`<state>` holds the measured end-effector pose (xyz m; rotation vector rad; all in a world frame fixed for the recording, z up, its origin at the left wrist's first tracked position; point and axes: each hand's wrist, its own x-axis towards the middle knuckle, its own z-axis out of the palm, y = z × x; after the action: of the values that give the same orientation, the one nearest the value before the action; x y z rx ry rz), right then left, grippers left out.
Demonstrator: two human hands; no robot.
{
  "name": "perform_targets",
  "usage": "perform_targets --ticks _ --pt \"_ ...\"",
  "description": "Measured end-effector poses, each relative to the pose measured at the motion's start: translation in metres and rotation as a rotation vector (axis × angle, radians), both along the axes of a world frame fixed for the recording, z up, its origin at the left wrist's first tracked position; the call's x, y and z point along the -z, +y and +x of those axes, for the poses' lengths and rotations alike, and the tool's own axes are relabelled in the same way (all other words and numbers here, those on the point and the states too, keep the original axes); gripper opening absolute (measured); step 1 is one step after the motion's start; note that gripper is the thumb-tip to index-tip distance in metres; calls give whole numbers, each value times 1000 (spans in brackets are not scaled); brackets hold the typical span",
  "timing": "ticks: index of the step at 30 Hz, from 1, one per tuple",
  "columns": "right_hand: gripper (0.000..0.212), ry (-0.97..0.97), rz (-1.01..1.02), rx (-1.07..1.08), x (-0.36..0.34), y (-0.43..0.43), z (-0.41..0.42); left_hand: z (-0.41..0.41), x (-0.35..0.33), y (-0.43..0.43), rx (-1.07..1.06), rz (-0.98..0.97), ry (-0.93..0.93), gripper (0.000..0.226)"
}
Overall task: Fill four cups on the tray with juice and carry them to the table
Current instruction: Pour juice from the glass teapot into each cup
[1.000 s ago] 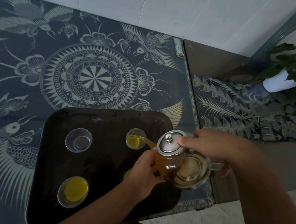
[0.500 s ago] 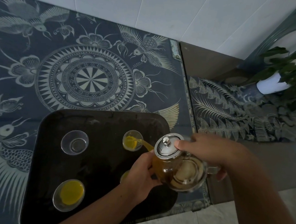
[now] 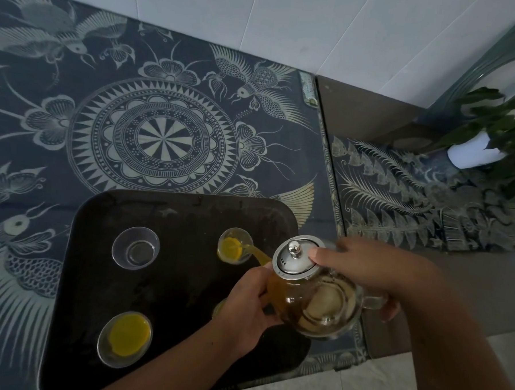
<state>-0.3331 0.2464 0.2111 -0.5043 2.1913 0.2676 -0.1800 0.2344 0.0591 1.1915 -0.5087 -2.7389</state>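
Note:
A dark tray [image 3: 189,212] lies on the patterned cloth and carries small clear cups. The far left cup [image 3: 135,247] is empty. The near left cup [image 3: 125,339] holds yellow juice. Juice streams from the tilted glass teapot [image 3: 319,299] into the far right cup [image 3: 235,246]. A sliver of another cup [image 3: 219,307] shows beside my left hand. My right hand [image 3: 365,272] grips the teapot's handle with the thumb pressing the metal lid. My left hand [image 3: 244,310] curls against the teapot's body under the spout.
The table wears a dark cloth [image 3: 152,135] with bird and mandala patterns. A lower surface with a leaf-patterned cloth [image 3: 399,196] adjoins on the right, and a potted plant in a white pot [image 3: 473,152] stands there. Pale floor tiles [image 3: 344,387] show at the bottom.
Juice keeps streaming into the far right cup, whose level has risen a little. Both hands and the teapot stay in place; only the camera has shifted slightly.

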Motion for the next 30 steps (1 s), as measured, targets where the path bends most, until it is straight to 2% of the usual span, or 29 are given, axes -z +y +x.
perform_targets --ticks 11,16,21,26,30 --pt "79 -50 -48 66 0 9 -2 -1 19 -5 20 -48 -27 41" --pt "50 -84 -72 60 -2 15 -3 0 21 -4 -9 -65 -57 42" --pt "63 -128 -119 25 -5 22 -5 2 7 -3 -69 -105 -61 35" --pt "69 -153 -204 -52 -14 33 -7 4 -10 2 -127 -227 -61 27" --pt "60 -142 -269 -82 -23 45 -6 8 -26 9 -199 -269 -81 26"
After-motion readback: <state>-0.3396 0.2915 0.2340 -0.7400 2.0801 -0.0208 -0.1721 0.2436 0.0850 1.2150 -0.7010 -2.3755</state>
